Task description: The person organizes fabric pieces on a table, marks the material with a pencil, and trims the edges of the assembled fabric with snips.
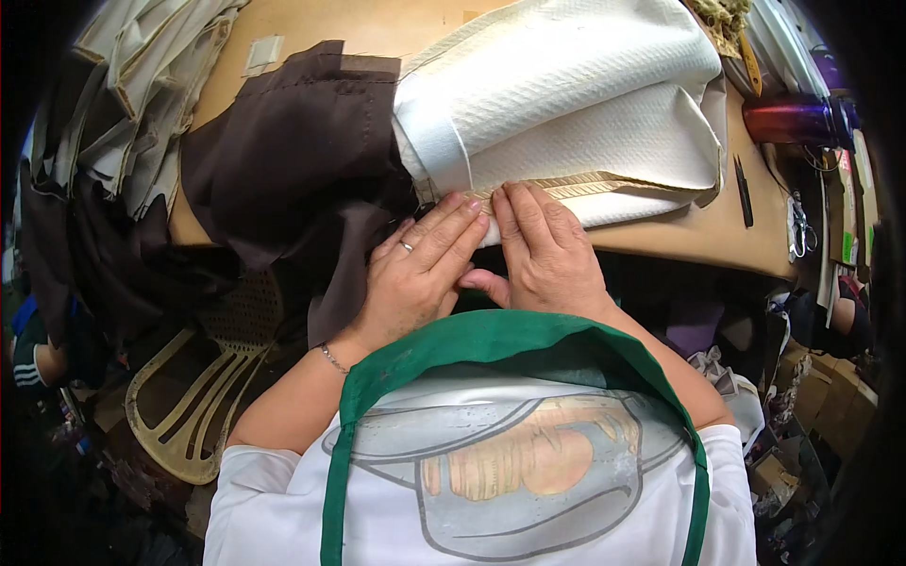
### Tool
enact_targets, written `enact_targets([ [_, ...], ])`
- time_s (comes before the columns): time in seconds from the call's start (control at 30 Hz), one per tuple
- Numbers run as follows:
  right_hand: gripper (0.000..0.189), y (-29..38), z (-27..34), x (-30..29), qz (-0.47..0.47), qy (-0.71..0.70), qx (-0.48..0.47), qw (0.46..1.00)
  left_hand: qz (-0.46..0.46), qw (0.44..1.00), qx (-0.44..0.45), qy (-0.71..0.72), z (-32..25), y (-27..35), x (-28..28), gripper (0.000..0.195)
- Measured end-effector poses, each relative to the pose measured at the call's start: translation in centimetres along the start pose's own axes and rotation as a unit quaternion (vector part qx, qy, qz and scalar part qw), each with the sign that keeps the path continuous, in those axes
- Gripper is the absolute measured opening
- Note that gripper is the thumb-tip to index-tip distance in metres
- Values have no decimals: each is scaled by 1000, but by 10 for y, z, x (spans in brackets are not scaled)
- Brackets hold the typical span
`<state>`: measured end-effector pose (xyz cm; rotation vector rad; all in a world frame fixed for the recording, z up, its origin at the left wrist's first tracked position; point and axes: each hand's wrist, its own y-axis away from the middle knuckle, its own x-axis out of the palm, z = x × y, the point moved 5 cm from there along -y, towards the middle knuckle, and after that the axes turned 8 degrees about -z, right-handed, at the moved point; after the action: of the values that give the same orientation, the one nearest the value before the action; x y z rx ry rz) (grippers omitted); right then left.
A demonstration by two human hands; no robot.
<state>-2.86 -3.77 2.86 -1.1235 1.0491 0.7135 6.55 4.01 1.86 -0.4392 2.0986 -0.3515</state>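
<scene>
A white quilted textile piece (566,106) lies folded on the tan tabletop, joined or laid against dark brown fabric (304,141) on its left. A pale smooth band (439,145) crosses the white piece near that join. Along its near side runs a gold-beige ribbed trim (587,184). The fingers of my left hand (417,258) rest on the near edge, close to the brown fabric. My right hand (548,244) lies just right of it, fingertips on the trim and thumb off the cloth. Whether either hand pinches the cloth is hidden.
Stacked pale and dark fabric pieces (134,106) hang over the table's left side. At right are black tweezers (743,191), a purple-red cylinder (789,120) and scissors (801,226). A plastic chair (191,417) stands below left. Another person's arm (49,364) shows at far left.
</scene>
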Motion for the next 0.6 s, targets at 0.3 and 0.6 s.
enact_targets([
  [0.3, 83, 17, -22, -6, 89, 59, 74, 992, 28, 999, -21, -28, -4, -4, -3, 45],
  [0.6, 91, 42, -92, -23, 119, 104, 155, 975, 47, 998, 25, 25, -15, -22, 12, 47],
])
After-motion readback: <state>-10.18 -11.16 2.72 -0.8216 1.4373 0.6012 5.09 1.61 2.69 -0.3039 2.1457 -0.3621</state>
